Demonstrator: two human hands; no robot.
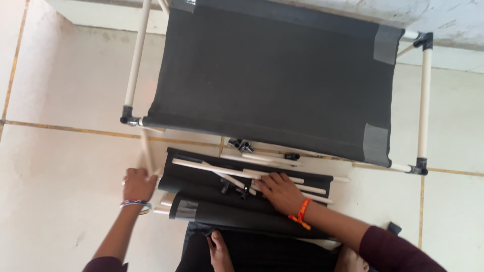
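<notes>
Blurred rod above left hand; frame top cut off.

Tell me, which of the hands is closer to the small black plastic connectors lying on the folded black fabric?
Right. The right hand rests just beside the black plastic connectors; the left hand grips a white rod farther off.

The floor is laid with large, pale cream tiles, their joints showing as thin brownish lines. Along the top runs a low white ledge or wall base, scuffed and greyish in places, perhaps bare plaster. The light is soft and even, casting only faint shadows.
</notes>
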